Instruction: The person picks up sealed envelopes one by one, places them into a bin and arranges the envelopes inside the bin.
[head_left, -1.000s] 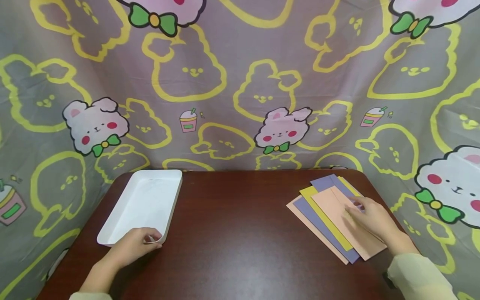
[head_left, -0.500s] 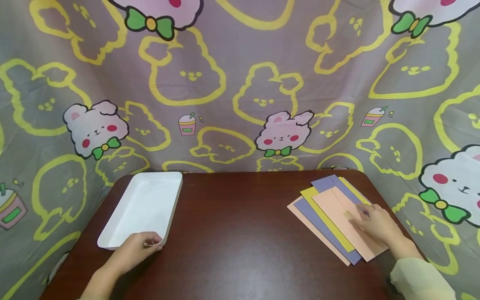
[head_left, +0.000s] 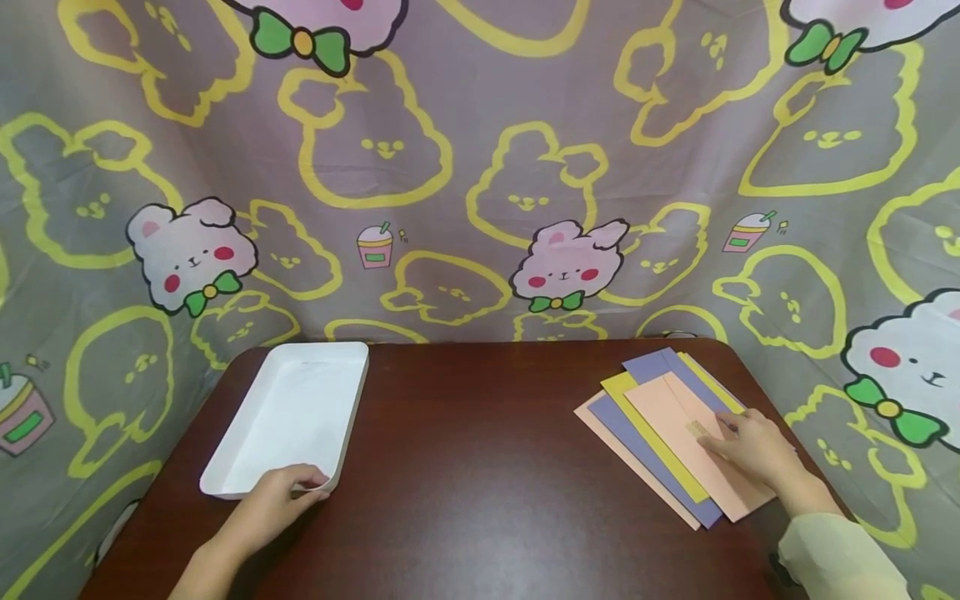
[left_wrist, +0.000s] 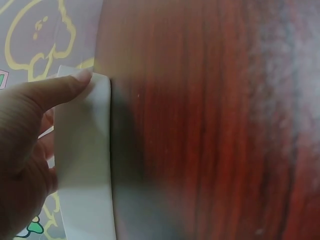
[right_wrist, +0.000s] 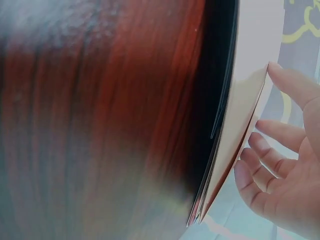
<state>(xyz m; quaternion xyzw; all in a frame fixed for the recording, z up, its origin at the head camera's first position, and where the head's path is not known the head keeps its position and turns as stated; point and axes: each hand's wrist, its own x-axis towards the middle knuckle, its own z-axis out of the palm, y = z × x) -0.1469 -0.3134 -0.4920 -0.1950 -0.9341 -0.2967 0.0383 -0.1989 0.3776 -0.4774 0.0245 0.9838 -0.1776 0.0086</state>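
A white rectangular tray (head_left: pixel 288 408) lies on the left of the table in the head view. My left hand (head_left: pixel 266 508) pinches its near right corner, the thumb (left_wrist: pixel 75 82) outside the wall and the fingers inside. On the right, a fanned stack of envelopes shows a peach envelope (head_left: pixel 663 404) on top, with yellow (head_left: pixel 618 387) and purple envelopes (head_left: pixel 648 365) beneath. My right hand (head_left: pixel 753 450) rests over the top envelope's right side. In the right wrist view the thumb (right_wrist: pixel 287 82) touches its raised flap edge, while the other fingers stay loosely bent beside it.
A dark reddish-brown table (head_left: pixel 465 467) carries the tray and the envelopes, with a wide stretch between them. A curtain (head_left: pixel 450 167) printed with cartoon bears surrounds the table at the back and on both sides.
The tray and left hand have shifted very slightly right in the view. My right hand has eased a little toward the right and nearer over the envelopes, which stay put.
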